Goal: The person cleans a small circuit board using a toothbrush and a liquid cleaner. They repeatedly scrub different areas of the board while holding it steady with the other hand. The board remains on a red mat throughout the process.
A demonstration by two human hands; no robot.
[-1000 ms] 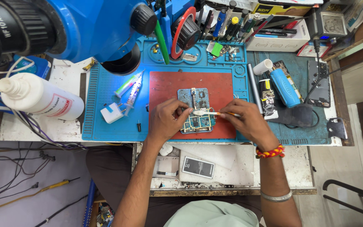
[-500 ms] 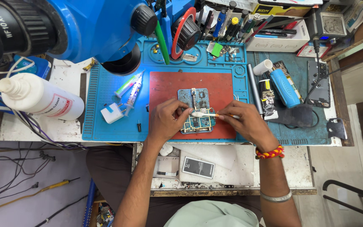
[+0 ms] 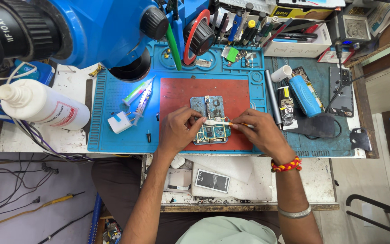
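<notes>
A small phone circuit board [image 3: 211, 118] lies on a red pad [image 3: 181, 92] set in a blue work mat [image 3: 109, 104]. My left hand [image 3: 177, 129] presses down on the board's left edge and holds it still. My right hand [image 3: 260, 131] pinches a small brush with an orange handle and white bristles [image 3: 217, 123]. The bristle end rests on the middle of the board, between my two hands.
A blue microscope head [image 3: 95, 31] hangs over the mat's top left. A white squeeze bottle [image 3: 44, 108], syringes [image 3: 141, 100], a white plug [image 3: 119, 122], a tool rack [image 3: 244, 22], a blue lighter-like case [image 3: 304, 96] and a phone battery [image 3: 211, 180] lie around.
The brush tip has shifted slightly across the board. Both hands otherwise stay in the same place.
</notes>
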